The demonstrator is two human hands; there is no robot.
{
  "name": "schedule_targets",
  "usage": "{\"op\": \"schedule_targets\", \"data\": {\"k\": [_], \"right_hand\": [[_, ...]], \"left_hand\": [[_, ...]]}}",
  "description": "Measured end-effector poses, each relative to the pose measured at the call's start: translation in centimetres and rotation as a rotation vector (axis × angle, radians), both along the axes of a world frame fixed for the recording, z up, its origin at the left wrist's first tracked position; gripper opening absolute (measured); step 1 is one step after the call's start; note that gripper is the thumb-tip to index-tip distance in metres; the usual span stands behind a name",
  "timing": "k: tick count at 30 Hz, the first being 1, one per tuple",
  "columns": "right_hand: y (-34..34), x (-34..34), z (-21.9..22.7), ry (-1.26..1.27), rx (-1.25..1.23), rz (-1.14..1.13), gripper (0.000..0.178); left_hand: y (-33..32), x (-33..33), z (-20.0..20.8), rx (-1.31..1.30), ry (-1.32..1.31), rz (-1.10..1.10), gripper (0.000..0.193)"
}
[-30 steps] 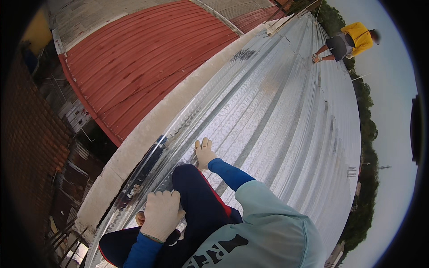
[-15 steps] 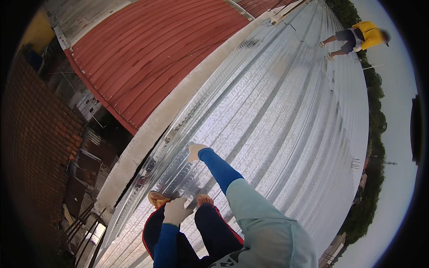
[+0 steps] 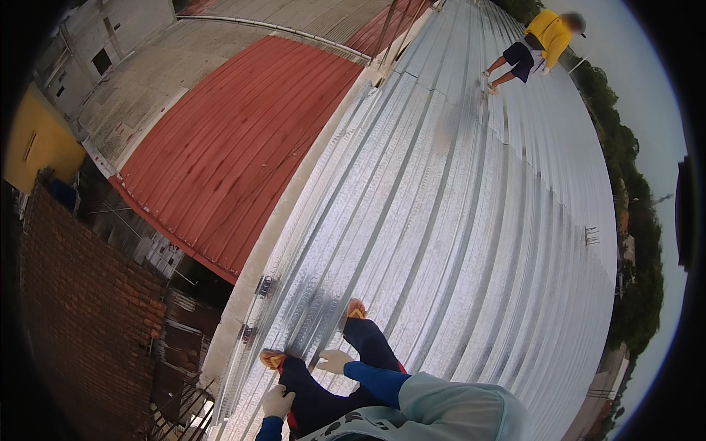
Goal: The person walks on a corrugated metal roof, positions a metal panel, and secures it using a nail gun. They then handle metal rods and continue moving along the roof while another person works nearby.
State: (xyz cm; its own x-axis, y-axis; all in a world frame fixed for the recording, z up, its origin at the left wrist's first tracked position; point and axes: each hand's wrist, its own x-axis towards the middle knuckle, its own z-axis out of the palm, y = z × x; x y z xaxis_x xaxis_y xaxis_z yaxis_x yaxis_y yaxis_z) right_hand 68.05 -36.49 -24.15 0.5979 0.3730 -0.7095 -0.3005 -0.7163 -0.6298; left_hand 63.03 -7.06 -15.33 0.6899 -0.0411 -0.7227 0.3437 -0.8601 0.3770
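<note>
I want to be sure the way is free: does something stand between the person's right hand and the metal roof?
Nothing visible does. The right hand shows between the dark trouser legs, with the metal roof in plain view beside it. Whether it touches the roof, I cannot tell.

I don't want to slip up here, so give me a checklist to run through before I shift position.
1. Feet on the roof: ok; left foot and right foot are on the silver metal sheets.
2. Hands gloved: ok; left hand is by the left leg, right hand in front of the body, both in pale gloves.
3. Toes covered: not ok; bare skin shows on both feet.
4. Room at the edge: not ok, I'd say; the left foot is close to the pale concrete ledge.
5. Co-worker clear: ok; the person in yellow is well up the roof.
6. Harness: cannot tell; none shows, but much of the body is hidden.
</note>
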Motion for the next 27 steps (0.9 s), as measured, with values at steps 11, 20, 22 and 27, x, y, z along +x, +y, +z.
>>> {"op": "schedule_targets", "data": {"k": [11,20,22,27], "right_hand": [[-36.9,10.9,10.3,-0.182,-0.335,-0.679,0.062],[-54.8,6.9,10.1,0.014,-0.595,-0.703,0.065],[-54.1,7.7,11.3,0.057,-0.512,-0.719,0.066],[-53.6,9.0,11.8,0.063,-0.415,-0.466,0.072]], "left_hand": [[-14.9,16.4,9.7,0.081,-0.042,-0.069,0.065],[-26.8,27.3,12.5,-0.024,-0.195,-0.097,0.059],[-27.7,27.9,11.6,0.021,-0.096,-0.206,0.054],[-33.1,34.5,9.4,0.162,0.281,-0.497,0.052]]}}
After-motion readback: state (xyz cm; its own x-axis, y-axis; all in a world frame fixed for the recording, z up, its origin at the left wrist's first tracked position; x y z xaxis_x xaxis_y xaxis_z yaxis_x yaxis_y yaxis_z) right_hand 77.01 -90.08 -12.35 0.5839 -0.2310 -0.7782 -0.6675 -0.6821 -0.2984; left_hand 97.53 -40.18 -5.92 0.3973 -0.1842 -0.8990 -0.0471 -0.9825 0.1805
